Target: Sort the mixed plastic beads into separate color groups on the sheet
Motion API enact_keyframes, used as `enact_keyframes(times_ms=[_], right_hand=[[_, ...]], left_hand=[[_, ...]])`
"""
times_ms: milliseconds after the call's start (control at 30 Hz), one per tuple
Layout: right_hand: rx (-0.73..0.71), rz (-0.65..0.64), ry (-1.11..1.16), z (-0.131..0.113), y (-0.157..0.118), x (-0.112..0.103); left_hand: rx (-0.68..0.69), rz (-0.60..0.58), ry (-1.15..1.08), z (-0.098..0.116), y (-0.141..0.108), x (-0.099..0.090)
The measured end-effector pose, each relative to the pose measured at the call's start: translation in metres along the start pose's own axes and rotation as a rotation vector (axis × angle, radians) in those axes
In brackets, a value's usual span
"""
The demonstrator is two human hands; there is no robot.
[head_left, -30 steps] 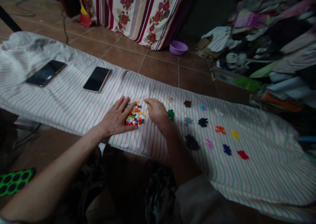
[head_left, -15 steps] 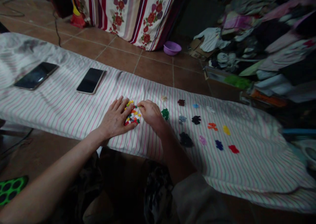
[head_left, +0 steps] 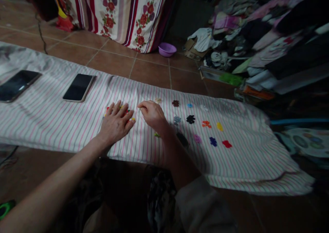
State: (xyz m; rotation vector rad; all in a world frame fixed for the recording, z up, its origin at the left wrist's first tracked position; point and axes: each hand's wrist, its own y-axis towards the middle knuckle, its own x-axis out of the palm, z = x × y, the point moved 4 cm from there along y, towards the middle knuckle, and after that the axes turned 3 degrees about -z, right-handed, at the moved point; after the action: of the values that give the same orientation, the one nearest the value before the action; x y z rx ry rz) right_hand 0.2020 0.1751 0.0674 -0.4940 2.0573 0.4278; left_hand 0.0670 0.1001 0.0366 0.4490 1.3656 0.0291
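Note:
My left hand (head_left: 115, 122) lies with spread fingers over a pile of mixed coloured pieces (head_left: 131, 119), covering most of it. Just right of it, my right hand (head_left: 152, 113) is pinched above the striped cloth; whatever is at its fingertips is too small to name. Small single-colour piles lie to the right, among them brown (head_left: 175, 103), black (head_left: 190, 119), orange (head_left: 206, 124), yellow (head_left: 219, 126), dark blue (head_left: 213, 141) and red (head_left: 227, 144). A light green pile (head_left: 156, 134) shows beside my right wrist.
Two phones, one nearer (head_left: 79, 87) and one farther left (head_left: 19, 85), rest on the striped cloth (head_left: 244, 150). Beyond the far edge, a purple basin (head_left: 167, 49) stands on the tiled floor, with heaped clothes (head_left: 231, 27) at the right.
The view has turned to the right. My left hand has moved left with the mixed pile, which is now more covered. My right hand is farther from it, still pinched.

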Motion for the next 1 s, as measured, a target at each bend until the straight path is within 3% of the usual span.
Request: enact_keyframes(times_ms=[333, 733, 800, 1000], right_hand=[[0.036, 0.051, 0.013, 0.025, -0.010, -0.028], [0.211, 0.157, -0.013, 0.060, -0.029, -0.070], [0.222, 0.096, 0.000, 0.060, -0.034, -0.074], [0.160, -0.304, 0.029, 0.046, -0.049, -0.064]], left_hand=[[0.011, 0.025, -0.066, 0.007, -0.003, -0.011], [0.025, 0.056, -0.068, 0.008, -0.006, -0.001], [0.025, 0.060, -0.050, 0.008, -0.006, 0.000], [0.017, 0.051, -0.012, 0.007, -0.005, 0.002]])
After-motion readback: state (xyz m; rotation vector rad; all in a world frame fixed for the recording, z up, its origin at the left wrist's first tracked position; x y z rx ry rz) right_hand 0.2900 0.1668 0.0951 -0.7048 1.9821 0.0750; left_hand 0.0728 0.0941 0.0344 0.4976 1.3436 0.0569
